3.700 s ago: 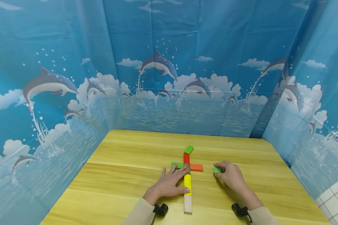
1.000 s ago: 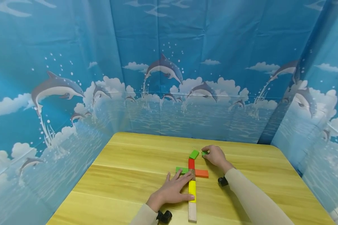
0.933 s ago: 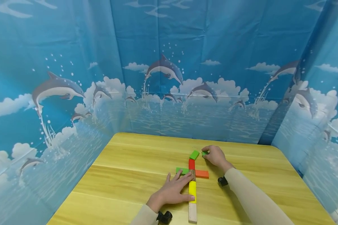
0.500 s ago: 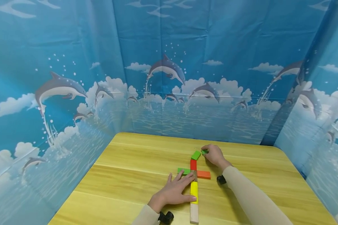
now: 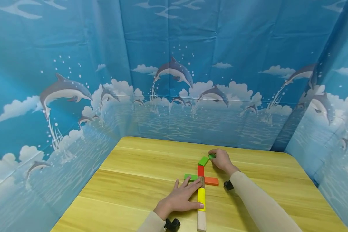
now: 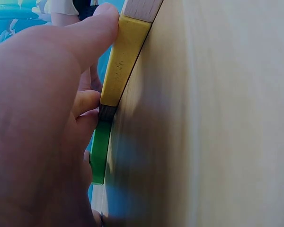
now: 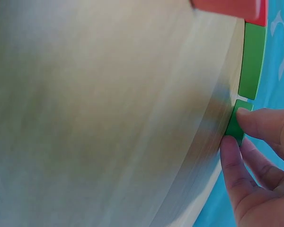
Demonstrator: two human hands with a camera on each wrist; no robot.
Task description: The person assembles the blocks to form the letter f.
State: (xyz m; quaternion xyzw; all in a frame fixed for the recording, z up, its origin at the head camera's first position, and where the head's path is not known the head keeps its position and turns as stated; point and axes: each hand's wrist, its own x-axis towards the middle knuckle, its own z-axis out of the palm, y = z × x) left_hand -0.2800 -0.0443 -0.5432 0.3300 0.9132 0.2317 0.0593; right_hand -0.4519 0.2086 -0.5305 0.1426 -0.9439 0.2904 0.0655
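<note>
Nearest the wearer, a long plain wooden strip (image 5: 201, 222) is laid on the tabletop (image 5: 127, 193) with its long axis running straight away from the body. A yellow block (image 5: 201, 198) is set on its line, and the left hand (image 5: 182, 199) is laid flat beside it, fingers straight and spread, the thumb pressed against the yellow block's near side and the fingertips resting by a flat green block (image 5: 190, 177). Nothing is clasped by that grip; the row is only being steadied.

Beyond it, an orange block (image 5: 211, 181) is seen on the right as the other half of a crossbar, and a red block (image 5: 200, 170) carries the line farther away. At the red block's far end a second green block (image 5: 203, 160) is turned off the axis, slanting toward the right.

Farthest out, a small green block (image 5: 211, 156) is pinched in the right hand (image 5: 221, 160), between thumb and fingertips. It is held at the tabletop, just beside the far right corner of the slanted green block, a narrow gap being visible between them in the right wrist view (image 7: 237, 124). The right hand is thus far nearer to that end.
</note>
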